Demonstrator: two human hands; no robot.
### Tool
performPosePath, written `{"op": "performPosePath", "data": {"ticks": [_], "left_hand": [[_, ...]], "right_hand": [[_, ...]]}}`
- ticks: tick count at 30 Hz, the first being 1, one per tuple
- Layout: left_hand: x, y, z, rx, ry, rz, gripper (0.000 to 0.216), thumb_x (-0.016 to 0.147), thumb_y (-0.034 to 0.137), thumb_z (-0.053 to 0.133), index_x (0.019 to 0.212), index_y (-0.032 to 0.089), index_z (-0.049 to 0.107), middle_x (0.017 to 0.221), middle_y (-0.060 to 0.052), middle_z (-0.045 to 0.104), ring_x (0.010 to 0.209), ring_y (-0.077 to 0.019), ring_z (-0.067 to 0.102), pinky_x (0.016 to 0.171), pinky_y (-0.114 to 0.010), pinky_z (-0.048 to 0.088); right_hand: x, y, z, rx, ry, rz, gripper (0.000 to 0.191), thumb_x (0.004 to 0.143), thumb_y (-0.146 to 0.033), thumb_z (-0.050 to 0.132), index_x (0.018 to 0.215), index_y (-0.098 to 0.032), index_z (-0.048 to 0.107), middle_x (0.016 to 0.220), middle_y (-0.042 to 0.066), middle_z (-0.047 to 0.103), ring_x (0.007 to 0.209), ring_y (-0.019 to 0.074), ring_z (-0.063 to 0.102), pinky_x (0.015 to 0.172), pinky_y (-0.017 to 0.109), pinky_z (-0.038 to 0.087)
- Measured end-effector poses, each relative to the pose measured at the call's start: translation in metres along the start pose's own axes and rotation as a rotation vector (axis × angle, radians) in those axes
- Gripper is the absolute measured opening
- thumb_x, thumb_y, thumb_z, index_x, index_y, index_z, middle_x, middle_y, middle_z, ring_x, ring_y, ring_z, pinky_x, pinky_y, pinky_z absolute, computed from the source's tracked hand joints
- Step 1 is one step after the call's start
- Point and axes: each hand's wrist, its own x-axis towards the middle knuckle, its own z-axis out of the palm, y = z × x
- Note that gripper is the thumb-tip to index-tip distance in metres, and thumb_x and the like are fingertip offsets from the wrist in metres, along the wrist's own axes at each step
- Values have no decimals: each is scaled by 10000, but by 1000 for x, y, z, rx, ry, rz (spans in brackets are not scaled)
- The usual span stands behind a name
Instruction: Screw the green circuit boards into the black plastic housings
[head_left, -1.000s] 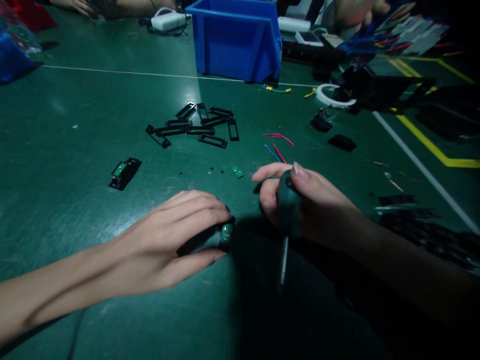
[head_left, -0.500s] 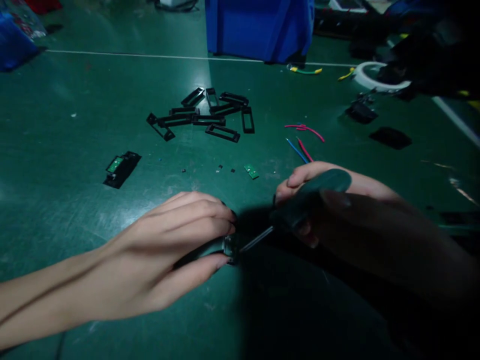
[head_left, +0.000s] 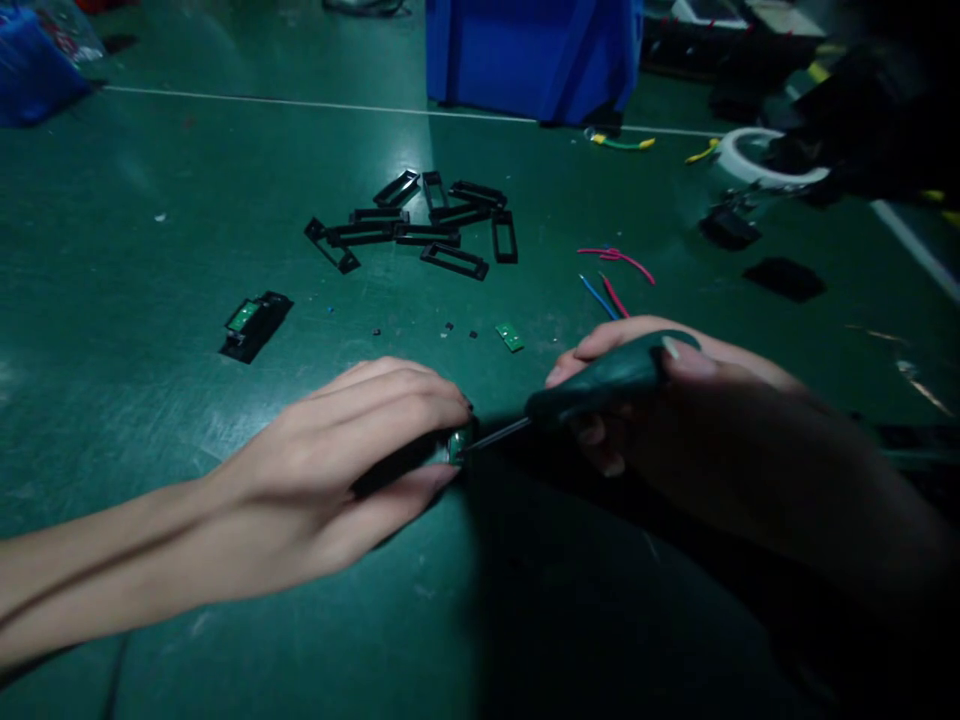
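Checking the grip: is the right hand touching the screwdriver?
Touching: the head view shows the right hand gripping the screwdriver, thumb against it.

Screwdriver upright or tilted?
Tilted: the screwdriver slants leftward from the right hand toward the green circuit board at the left hand; tip contact unclear.

Dim light falls across a green tabletop [head_left: 150,270].

We have room between the far-left blue object [head_left: 36,70] and black frames [head_left: 453,239]; near right, a screwdriver [head_left: 592,387] obstructs us.
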Motion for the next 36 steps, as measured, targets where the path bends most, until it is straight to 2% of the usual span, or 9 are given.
{"op": "performPosePath", "data": {"ticks": [3, 7, 11, 19, 26, 33, 36], "left_hand": [[2, 1, 1, 16, -11, 9, 282, 985, 162, 665, 1254, 78, 659, 1255, -130, 708, 1214, -185, 648, 1087, -298, 521], [3, 1, -1, 53, -25, -9, 241, 1003, 191, 635, 1215, 87, 682, 1241, -121, 721, 1194, -191, 654, 1080, -314, 508], [2, 1, -1, 53, 7, 14, 278, 999, 212, 652, 1239, 75, 680, 1243, -124, 722, 1195, -196, 654, 1074, -308, 509], [-1, 3, -2, 74, -7, 15, 297, 1008, 246, 649, 1251, 79, 683, 1250, -125, 718, 1199, -207, 653, 1073, -310, 506], [1, 4, -2, 96, -12, 17, 297, 1017, 247, 634, 1253, 73, 682, 1252, -126, 716, 1202, -207, 649, 1078, -314, 501], [0, 2, -2, 86, -16, 17, 291, 1019, 248, 629, 1257, 87, 677, 1249, -121, 715, 1201, -206, 649, 1069, -313, 505], [0, 2, -2, 98, -20, 13, 292, 1019, 256, 633, 1255, 91, 677, 1250, -119, 714, 1199, -207, 647, 1069, -317, 503]], "right_hand": [[1, 0, 4, -48, 78, -37, 192, 932, -398, 737, 1002, -230, 801, 902, 62, 768, 695, 144, 722, 610, 222, 601], [0, 3, 7, -104, 165, -128, 204, 905, -400, 785, 1014, -228, 791, 842, 54, 754, 689, 140, 717, 634, 226, 606], [0, 5, 8, -126, 134, -192, 180, 916, -306, 771, 1068, -210, 759, 834, 48, 728, 699, 139, 690, 625, 238, 604], [3, 6, 10, -103, 143, -230, 147, 917, -250, 749, 1048, -184, 745, 819, 54, 728, 680, 155, 692, 574, 245, 580], [3, 8, 11, -128, 120, -245, 136, 935, -246, 726, 1052, -178, 736, 796, 50, 714, 658, 142, 666, 558, 232, 557], [2, 6, 10, -114, 118, -238, 263, 853, -333, 843, 1040, -182, 736, 784, 42, 712, 630, 141, 654, 536, 237, 547], [2, 6, 11, -111, 142, -236, 252, 848, -314, 846, 1036, -182, 741, 784, 44, 712, 635, 144, 663, 536, 235, 547]]}}
